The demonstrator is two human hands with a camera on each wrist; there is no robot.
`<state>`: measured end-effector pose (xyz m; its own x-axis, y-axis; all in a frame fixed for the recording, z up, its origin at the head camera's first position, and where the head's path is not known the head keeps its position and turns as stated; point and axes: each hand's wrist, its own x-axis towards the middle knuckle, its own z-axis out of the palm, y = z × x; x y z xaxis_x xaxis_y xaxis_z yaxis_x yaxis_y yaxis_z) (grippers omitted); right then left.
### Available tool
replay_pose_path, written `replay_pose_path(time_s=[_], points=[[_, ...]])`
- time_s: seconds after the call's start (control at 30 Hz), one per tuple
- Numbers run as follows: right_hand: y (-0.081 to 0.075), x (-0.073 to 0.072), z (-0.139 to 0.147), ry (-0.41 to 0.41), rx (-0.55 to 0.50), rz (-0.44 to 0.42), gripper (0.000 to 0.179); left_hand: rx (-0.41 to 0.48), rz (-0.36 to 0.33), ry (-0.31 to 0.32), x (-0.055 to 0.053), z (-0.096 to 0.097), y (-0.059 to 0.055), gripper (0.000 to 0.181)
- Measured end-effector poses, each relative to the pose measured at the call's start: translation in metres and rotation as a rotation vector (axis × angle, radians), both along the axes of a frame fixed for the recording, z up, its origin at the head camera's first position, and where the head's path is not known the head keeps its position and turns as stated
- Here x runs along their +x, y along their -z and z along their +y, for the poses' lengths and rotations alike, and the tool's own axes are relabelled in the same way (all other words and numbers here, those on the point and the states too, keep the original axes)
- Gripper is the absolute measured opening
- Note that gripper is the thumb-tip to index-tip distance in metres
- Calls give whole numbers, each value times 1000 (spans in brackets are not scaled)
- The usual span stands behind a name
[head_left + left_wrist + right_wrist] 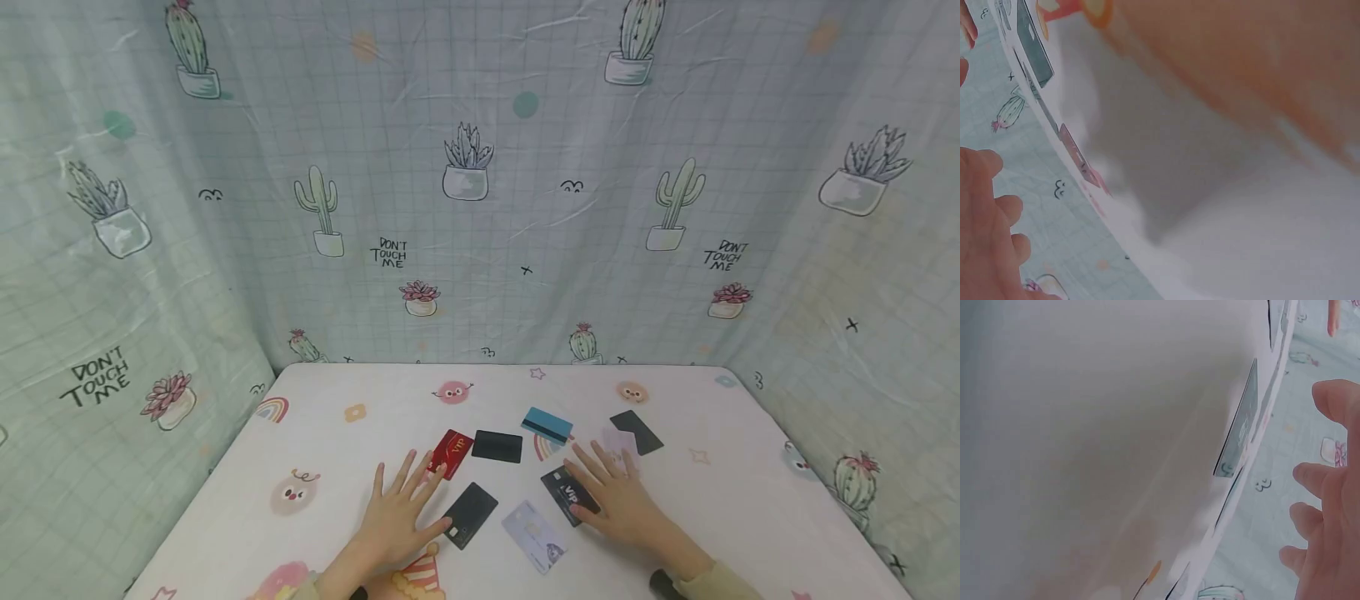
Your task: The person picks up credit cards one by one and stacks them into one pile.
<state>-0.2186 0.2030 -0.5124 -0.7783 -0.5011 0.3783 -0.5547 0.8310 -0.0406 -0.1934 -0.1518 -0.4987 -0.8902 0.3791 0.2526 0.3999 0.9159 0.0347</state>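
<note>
Fingers [403,477] are splayed wide on my left hand [392,518], and likewise on my right hand [621,502], gripping nothing; the cards [497,447] lie scattered flat on the worktop [750,517], with the red card [454,450] and black card [472,512] by my left, the black VIP card [562,490] partly covered by my right in the head view, the pale card [531,533] between; I judge this a ready stage, nothing lifted; the next move probably calls for pinching one thin edge.
</note>
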Motion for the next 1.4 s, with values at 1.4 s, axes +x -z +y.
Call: replay_pose_path(time_s=[1.4], points=[[-15, 15, -28, -136, 79, -124, 56, -68, 2, 111, 23, 10, 5, 74]])
